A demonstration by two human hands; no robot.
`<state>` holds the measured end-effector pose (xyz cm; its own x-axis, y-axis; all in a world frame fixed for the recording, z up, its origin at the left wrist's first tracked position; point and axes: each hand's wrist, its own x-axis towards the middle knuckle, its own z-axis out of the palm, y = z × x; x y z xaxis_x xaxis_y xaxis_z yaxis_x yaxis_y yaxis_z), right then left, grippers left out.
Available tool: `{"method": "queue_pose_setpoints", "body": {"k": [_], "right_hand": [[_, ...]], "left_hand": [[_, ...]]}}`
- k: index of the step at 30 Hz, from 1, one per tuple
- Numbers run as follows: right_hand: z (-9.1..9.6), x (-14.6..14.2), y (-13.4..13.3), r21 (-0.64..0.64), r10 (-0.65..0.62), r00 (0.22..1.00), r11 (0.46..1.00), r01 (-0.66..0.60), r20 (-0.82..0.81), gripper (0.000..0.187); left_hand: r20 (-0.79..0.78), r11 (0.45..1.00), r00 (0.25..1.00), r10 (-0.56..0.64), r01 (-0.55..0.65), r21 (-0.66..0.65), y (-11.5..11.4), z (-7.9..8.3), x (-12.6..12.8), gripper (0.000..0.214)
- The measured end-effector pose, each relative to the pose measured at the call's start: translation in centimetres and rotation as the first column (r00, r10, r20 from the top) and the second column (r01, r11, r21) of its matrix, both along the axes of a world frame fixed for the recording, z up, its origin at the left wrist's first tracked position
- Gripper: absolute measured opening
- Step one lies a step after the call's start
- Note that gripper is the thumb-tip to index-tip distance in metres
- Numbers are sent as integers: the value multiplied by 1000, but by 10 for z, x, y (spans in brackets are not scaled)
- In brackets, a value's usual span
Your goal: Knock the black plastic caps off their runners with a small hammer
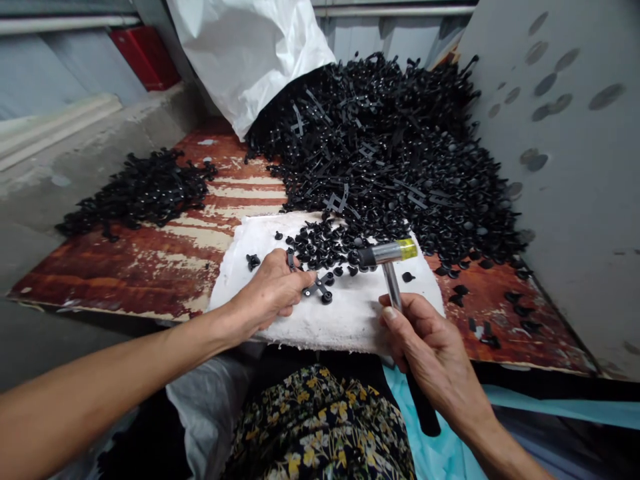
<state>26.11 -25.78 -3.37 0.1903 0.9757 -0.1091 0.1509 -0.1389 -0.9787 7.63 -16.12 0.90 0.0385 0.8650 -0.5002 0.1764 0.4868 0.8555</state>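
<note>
Between the thumb and fingers of my left hand [273, 290] is a black X-shaped plastic part [320, 285] with round knobs at its ends, held low over a white cloth pad [350, 330]. My right hand [425, 333] is wrapped round the handle of a mallet [393, 252]. The mallet has a metal head with one black face and one yellow face, raised at the right side of the pad. Several small black knobs [320, 243] lie loose on the pad behind my left hand. Another small black part [253, 261] rests on the pad's left side.
A large heap of black plastic parts [390, 147] fills the back of the worn red-brown table [175, 267], spilling from a white sack [255, 53]. At left lies a smaller pile of black parts [150, 187]. A grey spotted panel [565, 167] stands along the right side.
</note>
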Motion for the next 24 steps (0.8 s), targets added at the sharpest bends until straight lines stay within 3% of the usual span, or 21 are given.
{"method": "queue_pose_setpoints", "body": {"k": [4, 7, 16, 20, 24], "right_hand": [[6, 1, 0, -32, 56, 997, 998, -55, 48, 30], [8, 1, 1, -31, 54, 998, 998, -53, 44, 30], [3, 2, 1, -12, 50, 998, 999, -49, 38, 31], [10, 0, 1, 75, 46, 988, 996, -57, 145, 27], [14, 2, 0, 193, 56, 940, 973, -127, 336, 38]], "left_hand": [[32, 994, 994, -106, 106, 6, 12, -10, -13, 30], [53, 994, 993, -108, 109, -4, 16, -13, -17, 29], [-1, 989, 990, -140, 140, 41, 5, -5, -5, 23], [-17, 981, 986, -165, 165, 105, 4, -10, -3, 24], [-38, 974, 984, -175, 178, 137, 3, -11, -3, 24]]}}
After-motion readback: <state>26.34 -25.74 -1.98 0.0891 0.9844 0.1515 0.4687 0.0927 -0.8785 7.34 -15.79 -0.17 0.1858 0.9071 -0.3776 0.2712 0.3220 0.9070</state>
